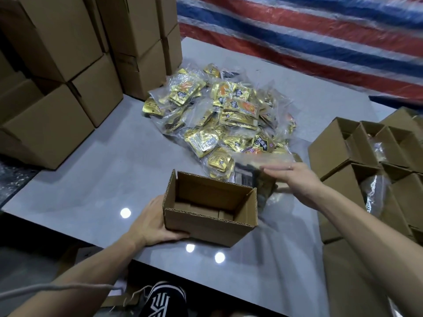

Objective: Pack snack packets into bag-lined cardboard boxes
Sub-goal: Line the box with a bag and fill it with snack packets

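Holding the open box [210,209] with my left hand [151,223]: palm against its left wall, thumb [177,236] along the bottom of the near face. The other fingers are hidden behind that wall, so can't tell how they lie. Box stands upright on the grey table [91,179], top open, brown bottom flaps showing inside

Right hand [297,177] is just behind the box's right rear corner. Fingers [274,168] are straight and close together, laid flat over a clear bag [267,193] of packets that sits just beside the box's right wall. Hand is motion-blurred; can't tell whether the thumb is under the bag. Ring on one finger

Behind the box: pile of snack packets [224,115], gold foil sachets bundled in clear bags, some with orange and black print. Near edge of the pile is just past the box's back wall

Right of the box, well apart: open cartons [357,143] stacked at the table edge, crinkled clear plastic showing in some

Left of and behind the box: closed cartons [57,99], plain brown, stacked several high

Far behind the box, past the pile: striped tarp [297,42], red, blue, white

Near side of the box, below the table edge: black fabric with white print [164,298], shoe or knee, can't tell. White cord [57,289] runs across my left forearm

Three bright light reflections on the table just in front of the box
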{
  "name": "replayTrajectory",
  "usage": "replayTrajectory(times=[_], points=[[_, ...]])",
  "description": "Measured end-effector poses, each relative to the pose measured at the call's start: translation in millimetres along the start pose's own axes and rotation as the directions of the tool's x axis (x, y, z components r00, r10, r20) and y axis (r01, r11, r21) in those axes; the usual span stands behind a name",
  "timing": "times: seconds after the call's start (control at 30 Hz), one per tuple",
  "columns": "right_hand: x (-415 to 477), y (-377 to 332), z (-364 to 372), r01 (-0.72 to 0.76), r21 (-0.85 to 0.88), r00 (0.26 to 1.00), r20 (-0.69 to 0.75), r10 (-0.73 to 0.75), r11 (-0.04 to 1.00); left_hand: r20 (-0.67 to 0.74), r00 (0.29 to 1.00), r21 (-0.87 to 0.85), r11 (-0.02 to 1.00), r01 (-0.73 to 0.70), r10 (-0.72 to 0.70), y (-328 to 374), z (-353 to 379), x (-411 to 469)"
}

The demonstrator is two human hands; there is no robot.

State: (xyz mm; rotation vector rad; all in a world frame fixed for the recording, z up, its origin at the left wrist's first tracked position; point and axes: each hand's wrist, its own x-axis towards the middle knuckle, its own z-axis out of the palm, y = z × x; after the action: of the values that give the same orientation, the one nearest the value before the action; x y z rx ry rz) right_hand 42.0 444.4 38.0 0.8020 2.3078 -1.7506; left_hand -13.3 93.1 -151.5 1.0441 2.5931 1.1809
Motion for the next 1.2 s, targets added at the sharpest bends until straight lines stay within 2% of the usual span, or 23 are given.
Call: replayTrajectory(times=[0.2,0.33,0.47,0.63,0.8,0.9,1.0,1.07,1.2], points=[[-15,-28,-12,0.133,0.124,0.987,-0.111,-0.120,0.983,0.012,1.000,0.016,1.000,0.005,-0.005,2,-2,0],[-26,-53,-10,0.235,0.181,0.968,-0.127,-0.215,0.955,-0.001,1.000,-0.020,1.000,0.002,-0.002,5,-3,1],[-42,-84,-6,0.307,0.340,0.952,-0.128,-0.279,0.889,0.033,0.999,-0.056,0.998,0.025,-0.023,6,-5,1],[-63,-106,1,0.291,0.582,0.946,-0.058,-0.318,0.759,0.039,0.998,-0.027,0.998,0.056,-0.055,5,-4,1],[-69,-99,21,0.218,0.692,0.936,0.051,-0.348,0.688,0.064,0.997,-0.036,0.999,0.040,-0.038,7,-6,3],[-69,-86,36,0.174,0.669,0.940,0.106,-0.325,0.722,0.047,0.998,-0.089,0.995,0.044,-0.040,10,-8,2],[-68,-69,50,0.161,0.607,0.955,0.102,-0.278,0.778,0.015,0.999,-0.199,0.979,0.048,-0.046,16,-9,1],[-66,-57,58,0.141,0.583,0.964,0.103,-0.246,0.800,0.025,0.999,-0.181,0.982,0.052,-0.048,18,-11,3],[-67,-37,73,0.089,0.546,0.980,0.100,-0.170,0.833,0.138,0.990,-0.111,0.993,0.049,-0.034,14,-11,5]])
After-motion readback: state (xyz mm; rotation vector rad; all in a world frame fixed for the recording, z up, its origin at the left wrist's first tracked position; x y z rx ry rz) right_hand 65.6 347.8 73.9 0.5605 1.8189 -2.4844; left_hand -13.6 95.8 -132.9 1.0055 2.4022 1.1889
